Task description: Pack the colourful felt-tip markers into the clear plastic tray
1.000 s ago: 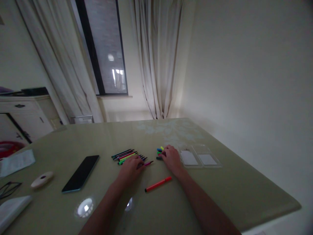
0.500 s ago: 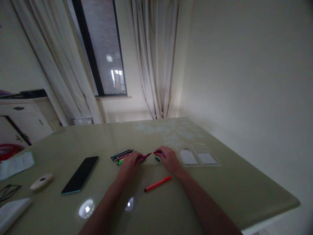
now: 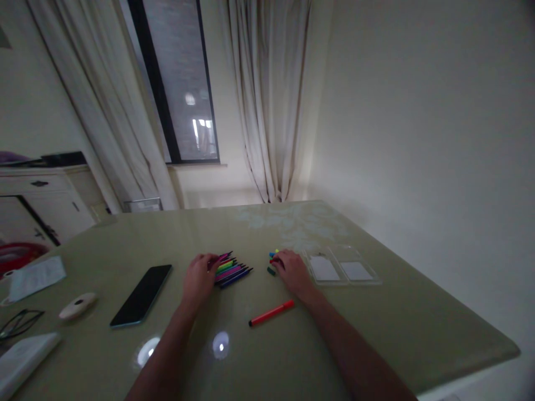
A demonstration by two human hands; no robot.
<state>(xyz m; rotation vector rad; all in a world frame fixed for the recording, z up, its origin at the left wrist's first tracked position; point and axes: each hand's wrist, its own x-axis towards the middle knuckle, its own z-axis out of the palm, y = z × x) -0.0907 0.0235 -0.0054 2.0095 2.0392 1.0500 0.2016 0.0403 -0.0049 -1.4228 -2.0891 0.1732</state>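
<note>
My left hand (image 3: 201, 275) is at the left end of a bunch of uncapped felt-tip markers (image 3: 232, 273), its fingers closed on a pink marker (image 3: 224, 256). The dark tips in the bunch point right. Across a small gap, my right hand (image 3: 291, 271) has its fingers pinched around a small red cap (image 3: 273, 260), partly hidden. Blue and yellow caps (image 3: 272, 254) show beside its fingertips, and a dark green cap (image 3: 271, 271) lies just below them. A red marker with a black end (image 3: 271, 313) rests on the table between my forearms.
Right of my right hand lies an open clear plastic case (image 3: 343, 267) with white inserts. To the left are a phone (image 3: 142, 295), a white oval object (image 3: 78, 306), glasses (image 3: 20, 324), a white box (image 3: 27, 359) and a face mask (image 3: 37, 278). A wall borders the table's right side.
My left hand has moved left with the pink marker, from near the right hand to the bunch's left end. More of the markers and the blue and yellow caps now show.
</note>
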